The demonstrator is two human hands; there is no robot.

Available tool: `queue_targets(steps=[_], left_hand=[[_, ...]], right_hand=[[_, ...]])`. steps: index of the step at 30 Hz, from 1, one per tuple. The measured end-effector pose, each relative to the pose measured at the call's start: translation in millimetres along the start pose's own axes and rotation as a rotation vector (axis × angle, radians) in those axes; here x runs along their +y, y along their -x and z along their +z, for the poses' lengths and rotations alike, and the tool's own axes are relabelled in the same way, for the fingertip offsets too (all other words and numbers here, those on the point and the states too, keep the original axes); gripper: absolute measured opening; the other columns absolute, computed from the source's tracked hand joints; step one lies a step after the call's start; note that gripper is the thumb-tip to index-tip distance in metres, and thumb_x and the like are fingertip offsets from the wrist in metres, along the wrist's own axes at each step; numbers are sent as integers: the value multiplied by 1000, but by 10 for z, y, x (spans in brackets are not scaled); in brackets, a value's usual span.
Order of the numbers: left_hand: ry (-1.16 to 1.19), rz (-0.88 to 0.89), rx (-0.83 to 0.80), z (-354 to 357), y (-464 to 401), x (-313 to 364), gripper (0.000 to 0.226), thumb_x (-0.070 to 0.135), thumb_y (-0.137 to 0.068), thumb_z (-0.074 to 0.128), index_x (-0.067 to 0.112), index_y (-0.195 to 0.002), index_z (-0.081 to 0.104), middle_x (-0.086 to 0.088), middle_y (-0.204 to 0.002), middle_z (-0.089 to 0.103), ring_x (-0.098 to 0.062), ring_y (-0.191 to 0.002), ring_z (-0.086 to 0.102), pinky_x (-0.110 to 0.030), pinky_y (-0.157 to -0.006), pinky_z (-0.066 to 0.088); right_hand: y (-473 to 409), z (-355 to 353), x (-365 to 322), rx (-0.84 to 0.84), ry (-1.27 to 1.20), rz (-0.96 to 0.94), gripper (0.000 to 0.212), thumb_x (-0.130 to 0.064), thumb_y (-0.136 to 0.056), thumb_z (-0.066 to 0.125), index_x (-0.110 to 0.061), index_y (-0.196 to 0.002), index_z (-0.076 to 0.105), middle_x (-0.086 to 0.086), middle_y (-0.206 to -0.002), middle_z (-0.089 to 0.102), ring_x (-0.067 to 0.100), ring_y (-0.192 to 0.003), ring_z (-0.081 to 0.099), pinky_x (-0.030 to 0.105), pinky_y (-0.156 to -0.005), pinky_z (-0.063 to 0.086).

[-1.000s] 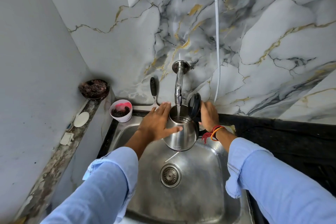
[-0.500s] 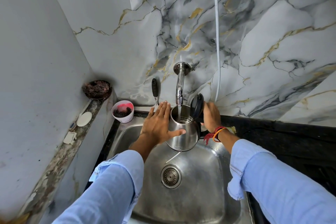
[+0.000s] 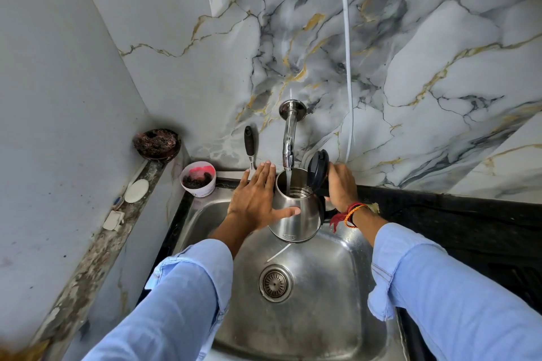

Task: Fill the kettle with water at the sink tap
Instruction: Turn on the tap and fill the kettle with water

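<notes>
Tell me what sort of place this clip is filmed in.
Most likely a home kitchen: a steel sink under a wall tap, a kettle being filled, marble-patterned wall tiles.

Steel kettle [image 3: 296, 214], lid [image 3: 317, 170] open, catches water under the tap [image 3: 289, 138].

Both your arms reach forward from the lower corners, light blue sleeves pushed back to bare the forearms. Your left hand [image 3: 255, 202] lies flat with its fingers straight and together, pointing away from you, thumb stretched out sideways to the right. Your right hand [image 3: 341, 189] is curled closed in a grip, knuckles up, its back facing you. Red and orange threads circle your right wrist.
</notes>
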State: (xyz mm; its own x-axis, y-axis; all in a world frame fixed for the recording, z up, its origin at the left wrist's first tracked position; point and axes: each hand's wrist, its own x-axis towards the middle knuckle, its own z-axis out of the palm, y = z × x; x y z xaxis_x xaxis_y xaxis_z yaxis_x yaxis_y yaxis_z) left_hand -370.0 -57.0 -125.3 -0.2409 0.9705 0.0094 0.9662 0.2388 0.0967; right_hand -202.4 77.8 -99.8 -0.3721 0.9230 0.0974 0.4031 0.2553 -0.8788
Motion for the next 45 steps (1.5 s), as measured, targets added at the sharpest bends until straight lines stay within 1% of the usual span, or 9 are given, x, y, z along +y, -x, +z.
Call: queue_targets(steps=[4,12,23,28,33,36,40,42,45], left_hand=[[-12,5,-3,-6,2,-18,128,97,-74,16,4,-161,2,-12,-171,3,-20,-158,-2,-47,-128,1],[-15,6,3,4,34,-54,129,98,-73,13,4,-161,3,-12,-171,4,-20,-158,1,-47,-128,3],[-29,9,-1,-15,34,-81,132,100,-70,7,4,-161,5,-12,-171,5,-21,-158,2,-48,-128,4],[-28,7,7,-1,10,-99,133,101,-70,7,4,-161,6,-12,-171,6,-21,-158,3,-48,-128,6],[-38,11,1,-8,3,-108,134,101,-69,4,4,-161,6,-12,-170,7,-20,-158,3,-48,-128,7],[-37,11,4,-2,-1,-115,133,101,-69,4,4,-161,7,-11,-171,7,-20,-158,3,-49,-128,7],[-6,8,9,-28,-3,-114,134,101,-68,3,4,-161,7,-11,-171,6,-20,-158,3,-49,-128,6],[72,-9,-6,-56,-22,-113,132,100,-68,2,7,-161,7,-9,-171,6,-19,-158,2,-49,-128,3],[430,-106,-11,-175,-146,-85,117,94,-78,14,12,-162,10,-5,-171,8,-16,-158,5,-51,-127,2]], right_hand=[[12,14,-6,-12,-8,5,67,-49,-92,37,7,-70,64,23,-70,69,42,-72,65,46,-64,54],[23,53,-29,-5,16,-1,52,-50,-91,36,-15,-54,48,0,-54,51,24,-55,51,29,-52,39],[44,55,-88,0,38,17,49,-47,-90,36,-17,-53,46,-4,-55,50,12,-52,48,27,-48,33],[30,52,-102,11,42,16,52,-49,-89,36,-13,-54,47,-3,-56,48,18,-53,47,28,-50,35],[25,68,-111,4,5,40,65,-49,-89,38,11,-72,57,-1,-58,47,39,-62,53,51,-67,53],[31,69,-111,8,3,39,62,-50,-88,37,5,-68,55,-1,-58,46,35,-61,50,47,-62,51],[-2,76,-108,0,5,35,70,-50,-91,35,12,-70,57,21,-63,57,47,-71,59,48,-63,51],[-16,74,-113,-6,23,31,70,-51,-90,34,11,-69,57,26,-67,59,42,-65,56,45,-62,49],[-22,69,-123,1,53,18,63,-53,-87,33,2,-62,53,10,-60,49,25,-57,45,35,-55,38]])
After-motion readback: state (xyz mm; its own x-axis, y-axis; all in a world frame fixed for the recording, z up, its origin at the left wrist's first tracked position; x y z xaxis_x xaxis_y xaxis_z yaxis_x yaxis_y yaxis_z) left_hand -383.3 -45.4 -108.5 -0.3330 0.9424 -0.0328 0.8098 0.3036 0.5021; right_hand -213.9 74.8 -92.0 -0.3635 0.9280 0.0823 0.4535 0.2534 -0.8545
